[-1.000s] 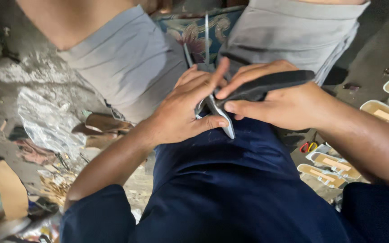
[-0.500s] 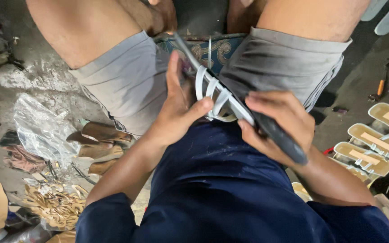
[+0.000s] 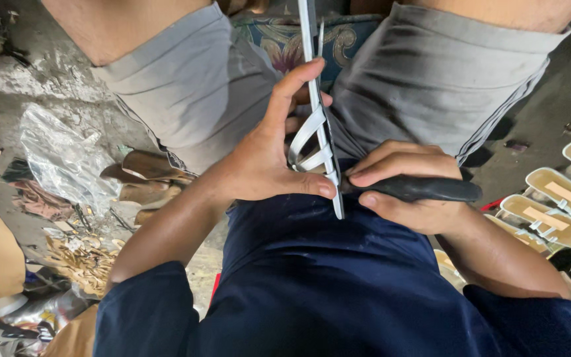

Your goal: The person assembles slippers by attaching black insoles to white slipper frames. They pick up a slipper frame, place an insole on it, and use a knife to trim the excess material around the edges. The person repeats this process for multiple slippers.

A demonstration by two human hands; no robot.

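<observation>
Sandal: one strappy sandal [image 3: 320, 142], seen edge-on at frame centre, top cut off.
Left hand [image 3: 269, 155]: fingers clasp its sole and straps.
Right hand [image 3: 404, 192]: fingers closed around one black-handled tool [image 3: 424, 190]; tip hidden behind the sole.
Right edge: four similar sandals [image 3: 550, 198], partly cropped.

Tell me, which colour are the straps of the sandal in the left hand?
The straps are silvery white, seen best in the head view, on the sandal held by the left hand.
</observation>
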